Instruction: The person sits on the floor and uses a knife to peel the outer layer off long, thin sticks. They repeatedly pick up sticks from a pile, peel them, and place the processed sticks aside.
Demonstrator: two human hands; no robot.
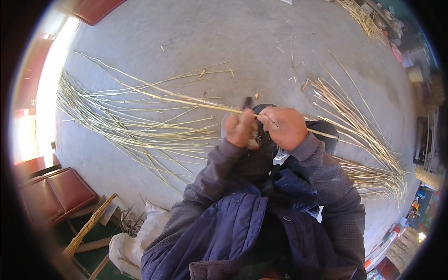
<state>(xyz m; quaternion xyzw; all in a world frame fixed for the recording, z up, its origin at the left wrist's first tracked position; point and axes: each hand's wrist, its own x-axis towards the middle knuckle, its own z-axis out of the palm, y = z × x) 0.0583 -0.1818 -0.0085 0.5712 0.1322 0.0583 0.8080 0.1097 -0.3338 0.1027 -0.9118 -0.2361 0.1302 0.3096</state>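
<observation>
Pale yellow-green stalks fanned on the concrete floor [261,42] at my left, my left hand [239,128] fisted round a dark-handled knife [247,102] against one long thin stalk [186,101], my right hand [283,127] pinching that same stalk over my lap, stripped stalk pile [368,154] at right, small colourful packages [413,207] at the far right rim

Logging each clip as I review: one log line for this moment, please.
left hand: grips dark-handled tool at stalk | right hand: holds long pale stalk | left: spread stalks on concrete floor | right: second pile
</observation>
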